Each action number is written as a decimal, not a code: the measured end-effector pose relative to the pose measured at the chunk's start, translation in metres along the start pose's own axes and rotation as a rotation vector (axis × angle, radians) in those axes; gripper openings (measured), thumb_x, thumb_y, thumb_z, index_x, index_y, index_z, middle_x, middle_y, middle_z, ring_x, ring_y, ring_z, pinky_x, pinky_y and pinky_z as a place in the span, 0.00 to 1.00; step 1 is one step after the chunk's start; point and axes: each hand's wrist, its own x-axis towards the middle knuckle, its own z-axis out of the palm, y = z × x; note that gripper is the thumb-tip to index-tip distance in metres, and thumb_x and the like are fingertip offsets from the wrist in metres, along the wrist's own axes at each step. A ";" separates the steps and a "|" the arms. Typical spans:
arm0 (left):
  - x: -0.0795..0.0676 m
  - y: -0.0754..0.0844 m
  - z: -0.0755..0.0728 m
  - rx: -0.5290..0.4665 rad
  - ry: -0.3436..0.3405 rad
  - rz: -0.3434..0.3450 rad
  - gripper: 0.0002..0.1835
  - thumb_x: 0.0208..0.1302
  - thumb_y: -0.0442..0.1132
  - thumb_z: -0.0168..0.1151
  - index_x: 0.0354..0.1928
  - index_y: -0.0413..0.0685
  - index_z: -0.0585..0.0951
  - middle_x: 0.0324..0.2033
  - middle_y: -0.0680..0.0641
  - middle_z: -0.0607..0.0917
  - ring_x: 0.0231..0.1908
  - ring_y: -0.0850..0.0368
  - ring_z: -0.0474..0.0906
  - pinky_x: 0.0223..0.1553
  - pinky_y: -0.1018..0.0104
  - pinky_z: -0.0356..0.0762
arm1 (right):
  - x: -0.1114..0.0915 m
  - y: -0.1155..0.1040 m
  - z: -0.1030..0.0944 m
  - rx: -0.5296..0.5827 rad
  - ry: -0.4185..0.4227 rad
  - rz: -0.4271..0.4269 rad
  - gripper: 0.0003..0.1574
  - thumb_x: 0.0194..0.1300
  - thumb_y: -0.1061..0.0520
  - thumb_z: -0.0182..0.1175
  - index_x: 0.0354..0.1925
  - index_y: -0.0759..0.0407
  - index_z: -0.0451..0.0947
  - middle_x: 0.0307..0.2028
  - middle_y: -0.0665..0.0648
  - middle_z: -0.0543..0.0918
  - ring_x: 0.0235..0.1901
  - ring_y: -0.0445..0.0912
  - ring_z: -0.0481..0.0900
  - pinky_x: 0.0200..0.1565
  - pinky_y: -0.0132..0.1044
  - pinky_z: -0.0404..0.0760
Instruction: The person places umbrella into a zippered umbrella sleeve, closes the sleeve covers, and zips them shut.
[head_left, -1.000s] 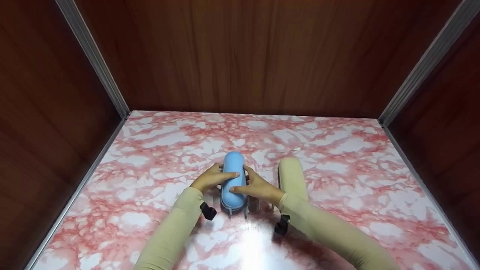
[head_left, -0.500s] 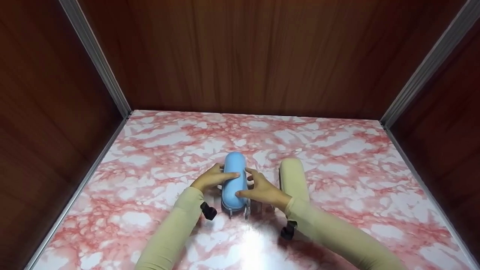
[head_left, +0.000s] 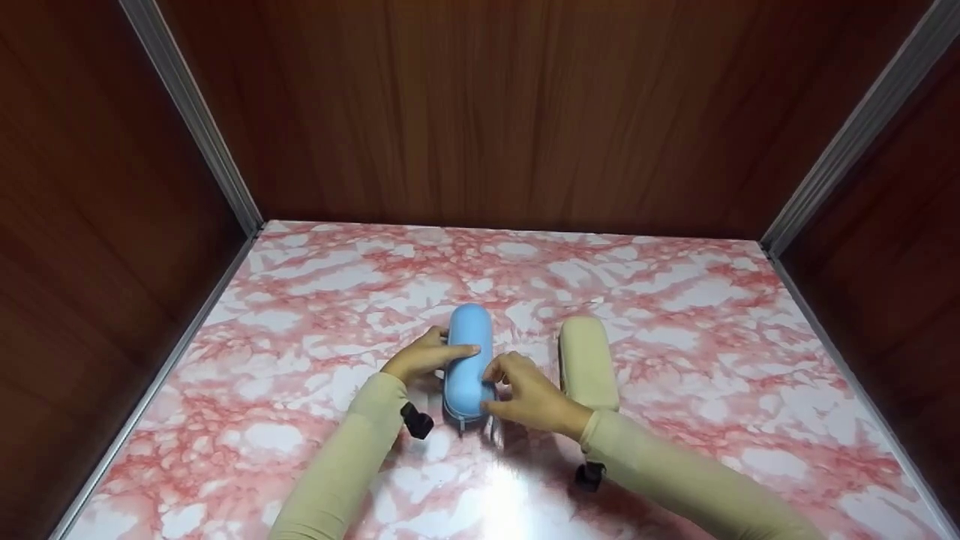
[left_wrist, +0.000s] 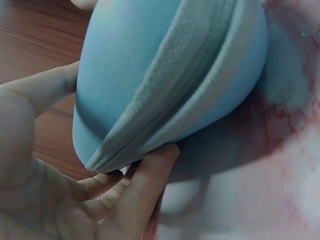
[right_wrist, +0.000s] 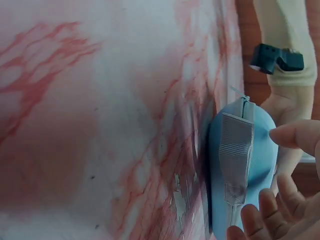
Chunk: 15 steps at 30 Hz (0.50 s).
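Note:
A light blue zippered case (head_left: 470,326) with rounded ends lies lengthwise on the marbled table in the head view. My left hand (head_left: 426,355) grips its left side, thumb over the top. In the left wrist view, that hand's fingers (left_wrist: 162,160) reach beneath the case, beside the zipper seam (left_wrist: 205,55). At the case's near right side is my right hand (head_left: 534,394), thumb and index finger bent and spread apart. The right wrist view shows a grey ribbed strip (right_wrist: 236,152) along the case, with my right fingers (right_wrist: 270,207) beside it; contact is hard to tell.
A beige case (head_left: 589,364) lies to the right, close to my right wrist. The pink-and-white marbled table (head_left: 315,300) is bounded by dark wooden panels (head_left: 480,112) at the back and sides. Bright glare falls near the front.
My right hand has slid toward the near end of the blue case, its fingers coming off the right side. My left hand keeps its grip, and the case stays in place.

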 end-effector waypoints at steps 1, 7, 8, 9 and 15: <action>0.001 0.000 0.000 -0.001 -0.003 -0.007 0.48 0.54 0.58 0.75 0.68 0.43 0.60 0.59 0.38 0.72 0.53 0.43 0.76 0.46 0.49 0.81 | -0.001 0.000 0.000 -0.052 -0.010 -0.036 0.20 0.57 0.58 0.72 0.44 0.60 0.75 0.41 0.58 0.75 0.44 0.51 0.71 0.47 0.43 0.76; 0.006 -0.003 -0.003 -0.012 0.002 -0.028 0.53 0.46 0.60 0.79 0.68 0.45 0.61 0.59 0.38 0.72 0.53 0.42 0.76 0.43 0.49 0.82 | -0.004 0.000 0.002 -0.305 -0.009 -0.210 0.14 0.59 0.55 0.72 0.40 0.52 0.77 0.39 0.49 0.76 0.39 0.44 0.68 0.42 0.38 0.72; 0.006 -0.003 -0.003 -0.013 0.003 -0.026 0.54 0.46 0.60 0.79 0.68 0.44 0.61 0.59 0.38 0.72 0.53 0.42 0.76 0.43 0.49 0.82 | -0.004 0.000 0.003 -0.329 -0.004 -0.232 0.14 0.59 0.55 0.72 0.40 0.52 0.77 0.39 0.49 0.75 0.38 0.44 0.67 0.41 0.37 0.72; 0.007 -0.004 -0.004 -0.013 0.003 -0.027 0.55 0.45 0.61 0.79 0.69 0.44 0.61 0.59 0.37 0.73 0.53 0.42 0.76 0.43 0.49 0.82 | -0.004 0.000 0.003 -0.348 0.003 -0.252 0.13 0.59 0.55 0.72 0.39 0.52 0.77 0.39 0.49 0.75 0.37 0.44 0.67 0.41 0.37 0.72; 0.005 -0.003 -0.003 0.002 -0.006 -0.019 0.54 0.48 0.61 0.77 0.70 0.45 0.59 0.60 0.38 0.72 0.53 0.41 0.76 0.44 0.48 0.81 | -0.004 -0.002 0.005 -0.442 0.041 -0.347 0.14 0.55 0.55 0.74 0.37 0.50 0.78 0.38 0.48 0.75 0.37 0.43 0.68 0.39 0.38 0.71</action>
